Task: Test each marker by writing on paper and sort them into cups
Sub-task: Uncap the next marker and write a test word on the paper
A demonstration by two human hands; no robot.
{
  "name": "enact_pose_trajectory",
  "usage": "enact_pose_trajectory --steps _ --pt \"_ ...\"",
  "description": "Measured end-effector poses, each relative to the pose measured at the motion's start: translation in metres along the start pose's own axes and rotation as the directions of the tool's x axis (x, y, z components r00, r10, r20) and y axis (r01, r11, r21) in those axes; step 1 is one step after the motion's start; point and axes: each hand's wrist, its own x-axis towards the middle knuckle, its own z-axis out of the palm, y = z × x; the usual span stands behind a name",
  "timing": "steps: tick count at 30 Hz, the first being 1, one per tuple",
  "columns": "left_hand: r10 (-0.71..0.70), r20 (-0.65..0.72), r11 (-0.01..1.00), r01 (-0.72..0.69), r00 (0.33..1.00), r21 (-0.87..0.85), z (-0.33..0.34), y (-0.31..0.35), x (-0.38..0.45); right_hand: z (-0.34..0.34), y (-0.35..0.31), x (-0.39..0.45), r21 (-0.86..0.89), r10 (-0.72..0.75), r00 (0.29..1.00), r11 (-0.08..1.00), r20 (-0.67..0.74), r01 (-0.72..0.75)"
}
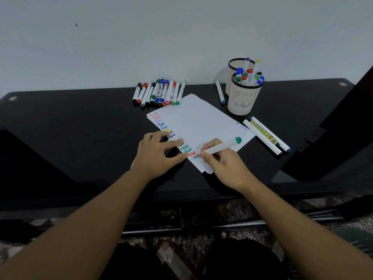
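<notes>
Her right hand (222, 164) pinches a white green-ended marker (221, 147), tip on the stacked white paper (201, 122); the left hand (156, 154) presses it flat-fingered. At one o'clock stand two cream mesh cups (242, 102); roughly a dozen markers (159, 92) lie at twelve on the black glossy desk (80, 118), before a white wall (141, 37).

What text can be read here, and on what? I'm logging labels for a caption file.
"Test", handwritten repeatedly in red, blue, black and green down the left edge of the paper.
"PERMANENT" and "70" on the yellow-labelled marker right of the paper.
Small blue marks near the paper's right edge: unreadable.
Labels on the marker row by the wall: too small to read.
</notes>
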Motion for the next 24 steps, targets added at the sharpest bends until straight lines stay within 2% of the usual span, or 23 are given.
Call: enact_pose_trajectory --steps 8,13,24 --pt "-0.003 0.001 1.0 0.003 1.0 -0.003 0.0006 0.0004 0.0006 -0.0031 -0.0033 -0.0017 0.117 0.049 0.998 0.992 -0.04 -0.044" --pt "-0.005 0.006 1.0 0.005 1.0 0.003 0.0001 -0.0001 0.0004 -0.0018 -0.0034 -0.001 0.028 0.029 1.0 0.999 -0.007 -0.028" --pt "-0.013 0.017 1.0 0.013 1.0 -0.002 -0.0007 -0.0006 0.0005 -0.0033 -0.0056 -0.0012 0.046 0.047 0.998 0.998 -0.046 -0.045"
